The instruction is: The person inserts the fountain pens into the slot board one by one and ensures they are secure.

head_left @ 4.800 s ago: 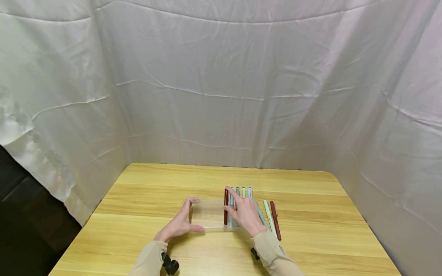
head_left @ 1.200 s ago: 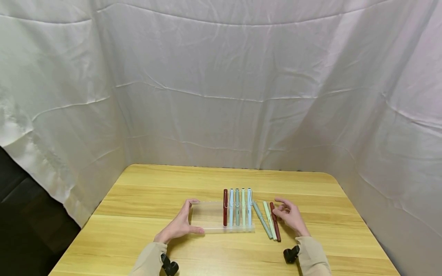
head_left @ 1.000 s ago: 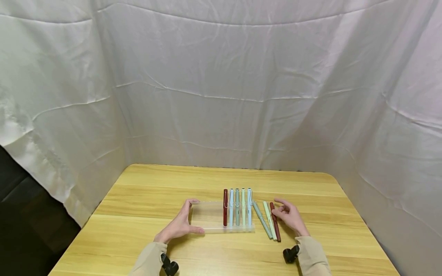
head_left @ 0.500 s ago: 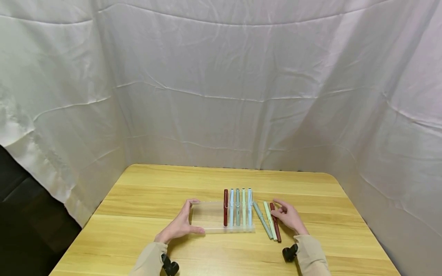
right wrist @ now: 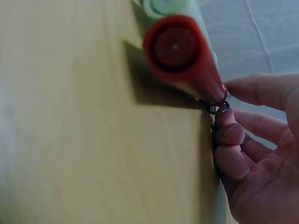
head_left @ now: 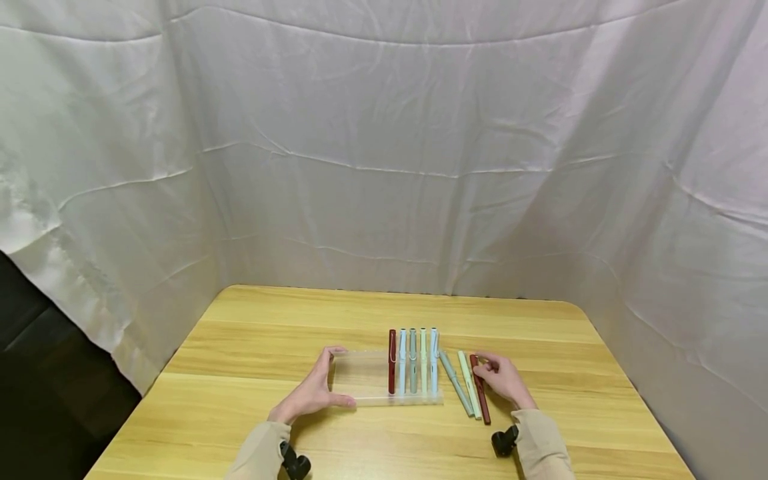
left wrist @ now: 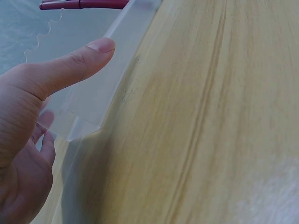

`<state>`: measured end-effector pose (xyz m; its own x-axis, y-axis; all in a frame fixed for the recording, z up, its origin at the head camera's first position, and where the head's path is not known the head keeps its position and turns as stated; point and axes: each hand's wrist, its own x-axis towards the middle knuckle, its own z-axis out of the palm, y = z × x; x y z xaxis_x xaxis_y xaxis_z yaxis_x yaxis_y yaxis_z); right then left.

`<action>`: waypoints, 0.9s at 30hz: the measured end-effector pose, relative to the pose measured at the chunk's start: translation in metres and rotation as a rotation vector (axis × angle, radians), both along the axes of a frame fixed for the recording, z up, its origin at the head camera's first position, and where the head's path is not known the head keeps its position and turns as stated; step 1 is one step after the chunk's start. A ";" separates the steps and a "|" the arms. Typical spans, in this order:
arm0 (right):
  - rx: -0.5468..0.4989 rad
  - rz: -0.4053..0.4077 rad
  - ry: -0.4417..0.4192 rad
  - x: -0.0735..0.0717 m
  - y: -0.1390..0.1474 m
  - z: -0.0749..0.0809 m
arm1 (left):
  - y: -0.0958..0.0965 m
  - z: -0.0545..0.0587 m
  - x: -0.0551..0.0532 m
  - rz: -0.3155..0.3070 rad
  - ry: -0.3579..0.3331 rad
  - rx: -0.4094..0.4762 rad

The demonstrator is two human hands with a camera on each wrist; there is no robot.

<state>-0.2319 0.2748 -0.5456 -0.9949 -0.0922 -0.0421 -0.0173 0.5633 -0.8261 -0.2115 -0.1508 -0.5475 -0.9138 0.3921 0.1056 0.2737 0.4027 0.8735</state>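
My left hand (head_left: 313,389) grips the left end of a clear plastic pen stand (head_left: 361,375), thumb on the front lip and fingers behind. In the left wrist view the stand (left wrist: 88,95) shows a notched edge. A dark red pen (head_left: 392,363) lies across it, with light blue, grey-green and pale green pens to its right. Right of the stand, my right hand (head_left: 503,381) pinches another dark red pen (head_left: 483,400) near its far end. In the right wrist view this red pen (right wrist: 194,70) points its near end at the camera, thumb and fingers at its clip.
A pale green pen (head_left: 470,385) and a grey-green pen (head_left: 456,383) lie slanted on the wooden table (head_left: 384,443), between the stand and the held pen. Pale curtains (head_left: 384,167) hang behind and beside the table.
My right hand has left the red pen on the stand and moved right to the loose red pen. Its fingers have closed on that pen, which has shifted slightly nearer. The left hand stays put.
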 end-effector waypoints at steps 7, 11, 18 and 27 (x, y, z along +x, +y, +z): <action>-0.026 0.008 -0.006 -0.004 0.003 -0.006 | 0.000 -0.001 0.000 0.002 -0.003 0.004; -0.059 0.017 -0.026 -0.001 0.001 0.001 | 0.000 -0.001 0.000 0.002 -0.005 0.005; -0.057 0.050 -0.022 -0.002 0.001 0.002 | 0.000 -0.001 -0.001 -0.004 -0.002 0.011; -0.028 0.048 -0.021 -0.001 0.000 0.002 | 0.000 -0.001 0.000 0.000 0.006 0.010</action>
